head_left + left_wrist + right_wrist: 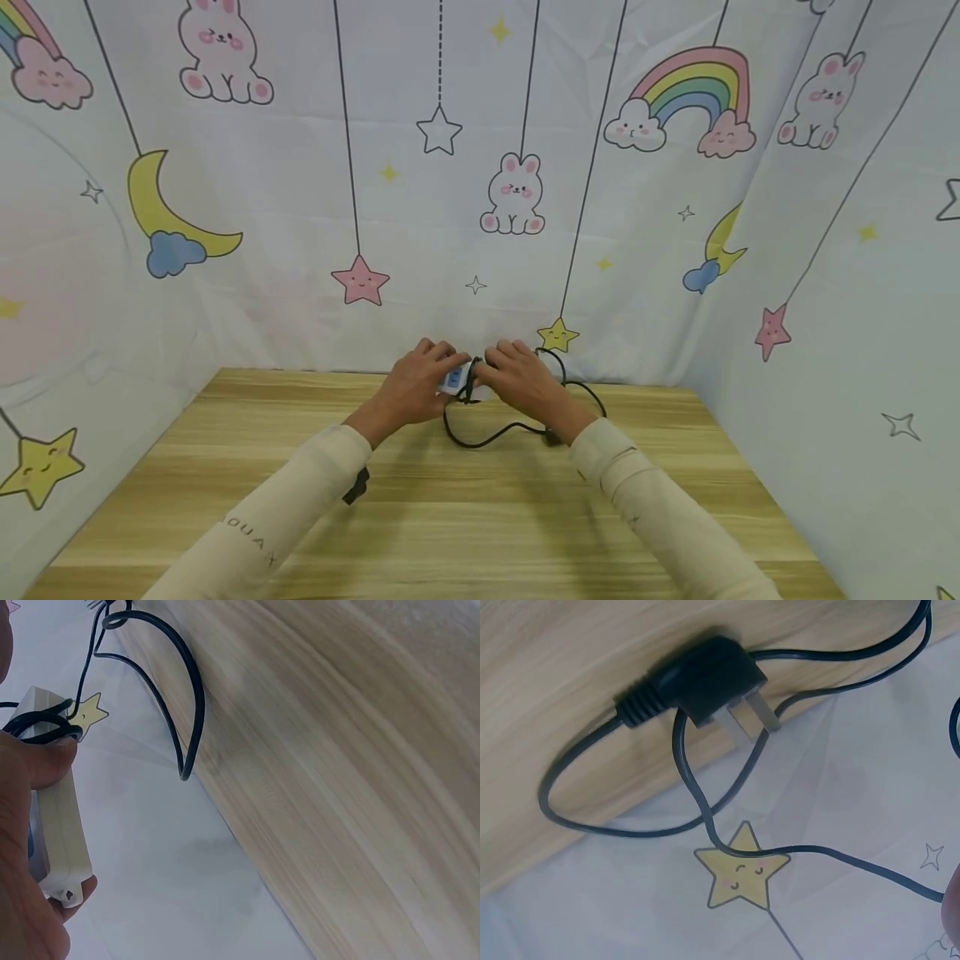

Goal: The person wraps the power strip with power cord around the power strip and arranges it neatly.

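A white power strip (452, 381) with a blue socket face is gripped by my left hand (420, 379) near the table's far edge. In the left wrist view, the thumb presses several black loops against the strip's casing (64, 825). My right hand (521, 377) is at the strip's other end, fingers curled on the black power cord (498, 435). One fingertip (952, 911) shows at the right wrist view's edge, where the cord runs to it. Below that hand dangles the cord's black plug (712, 679), its metal prongs exposed.
The wood-grain table (450, 517) ends at a white curtain (285, 317) printed with stars, rabbits and rainbows, which also stands at both sides. Loose cord loops hang around the right wrist. A small black object (356, 486) shows beside the left sleeve.
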A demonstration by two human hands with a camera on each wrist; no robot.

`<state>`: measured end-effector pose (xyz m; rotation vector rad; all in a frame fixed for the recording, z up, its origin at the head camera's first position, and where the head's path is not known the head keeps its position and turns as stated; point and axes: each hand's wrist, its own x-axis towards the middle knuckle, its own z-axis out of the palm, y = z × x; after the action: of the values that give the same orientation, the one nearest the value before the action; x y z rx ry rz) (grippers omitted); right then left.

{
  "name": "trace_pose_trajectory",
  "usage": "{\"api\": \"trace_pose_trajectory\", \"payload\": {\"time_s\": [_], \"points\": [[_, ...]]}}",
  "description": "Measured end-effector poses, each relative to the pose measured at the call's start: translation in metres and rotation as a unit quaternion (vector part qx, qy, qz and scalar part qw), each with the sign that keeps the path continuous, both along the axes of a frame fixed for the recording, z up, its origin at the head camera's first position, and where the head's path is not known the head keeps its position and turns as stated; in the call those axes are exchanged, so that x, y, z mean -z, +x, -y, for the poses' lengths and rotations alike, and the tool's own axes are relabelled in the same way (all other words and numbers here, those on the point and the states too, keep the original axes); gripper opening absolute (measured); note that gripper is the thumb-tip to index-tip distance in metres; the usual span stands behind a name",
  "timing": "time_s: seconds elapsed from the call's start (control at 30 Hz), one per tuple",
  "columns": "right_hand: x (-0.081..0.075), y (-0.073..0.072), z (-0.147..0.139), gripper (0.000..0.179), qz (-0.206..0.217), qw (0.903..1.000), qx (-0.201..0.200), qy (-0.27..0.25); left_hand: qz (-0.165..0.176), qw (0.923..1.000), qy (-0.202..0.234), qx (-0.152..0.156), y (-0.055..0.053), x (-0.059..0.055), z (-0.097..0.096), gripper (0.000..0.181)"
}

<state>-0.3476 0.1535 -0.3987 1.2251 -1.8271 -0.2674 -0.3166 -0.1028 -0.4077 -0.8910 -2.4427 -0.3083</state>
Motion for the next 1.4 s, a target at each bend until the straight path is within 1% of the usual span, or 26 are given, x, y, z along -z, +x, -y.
{"api": "trace_pose_trajectory", "payload": {"time_s": [0.13, 0.27, 0.33, 0.43, 0.57, 0.67, 0.77, 0.87, 0.9, 1.0, 1.1, 1.27, 1.4], "points": [[-0.008, 0.000, 0.001, 0.043, 0.003, 1.0000, -0.007, 0.003, 0.009, 0.9999, -0.008, 0.010, 0.001, -0.001, 0.001, 0.062], [-0.017, -0.001, 0.001, 0.047, 0.011, 0.9999, -0.006, -0.001, 0.012, 0.9992, -0.027, 0.027, 0.002, 0.000, 0.002, 0.063], [-0.020, -0.001, 0.001, 0.045, 0.014, 0.9999, -0.009, 0.001, 0.013, 0.9987, -0.033, 0.037, 0.003, 0.001, 0.002, 0.063], [-0.025, -0.003, 0.001, 0.041, 0.017, 0.9996, -0.020, 0.011, 0.014, 0.9983, -0.032, 0.047, 0.004, 0.001, 0.002, 0.064], [-0.029, -0.008, -0.001, 0.031, 0.051, 0.9977, -0.044, 0.007, 0.006, 0.9983, -0.025, 0.053, 0.005, 0.000, 0.002, 0.065], [-0.032, -0.011, -0.003, 0.021, 0.072, 0.9961, -0.050, 0.004, 0.000, 0.9983, -0.015, 0.056, 0.005, -0.001, 0.001, 0.064], [-0.035, -0.013, -0.003, 0.016, 0.079, 0.9958, -0.045, 0.013, 0.000, 0.9985, -0.006, 0.055, 0.007, -0.002, 0.001, 0.064], [-0.038, -0.015, -0.005, 0.010, 0.081, 0.9958, -0.033, 0.026, 0.010, 0.9987, 0.004, 0.050, 0.008, -0.002, 0.001, 0.065], [-0.039, -0.015, -0.005, 0.011, 0.082, 0.9958, -0.028, 0.030, 0.015, 0.9987, 0.009, 0.049, 0.009, -0.002, 0.001, 0.066], [-0.040, -0.018, -0.009, 0.026, 0.091, 0.9953, -0.010, 0.032, 0.030, 0.9979, 0.026, 0.050, 0.010, -0.002, 0.001, 0.067], [-0.040, -0.019, -0.013, 0.039, 0.102, 0.9945, 0.010, 0.021, 0.042, 0.9964, 0.044, 0.059, 0.011, -0.001, -0.001, 0.066], [-0.032, -0.021, -0.012, 0.044, 0.137, 0.9903, 0.026, -0.003, 0.053, 0.9938, 0.068, 0.070, 0.012, 0.000, -0.004, 0.064], [-0.024, -0.021, -0.007, 0.043, 0.189, 0.9808, 0.033, -0.036, 0.055, 0.9926, 0.078, 0.075, 0.012, -0.001, -0.005, 0.065]]}}
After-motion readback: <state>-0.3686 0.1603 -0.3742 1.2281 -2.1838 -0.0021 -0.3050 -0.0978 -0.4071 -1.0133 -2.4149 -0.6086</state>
